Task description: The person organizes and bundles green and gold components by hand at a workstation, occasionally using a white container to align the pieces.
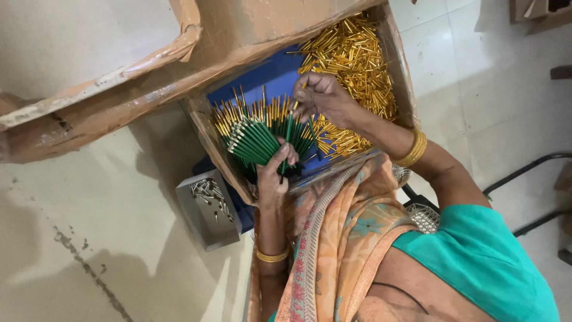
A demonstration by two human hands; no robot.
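Over a cardboard box [398,65], the left hand [271,176] is closed around a fanned bundle of green pencils [262,140], light, stiff and likely slippery, while the right hand [322,95] pinches a gold-capped tip [298,102] above loose gold caps [357,53].

Our left hand [273,174] reaches up from the near side, forearm nearly straight, wrist bent slightly, fingers curled shut in a firm grip with the thumb wrapped over. Our right arm comes in from the right, elbow bent, and its hand [322,95] hovers farther off, palm down, thumb and forefinger pinched together, other fingers loosely folded
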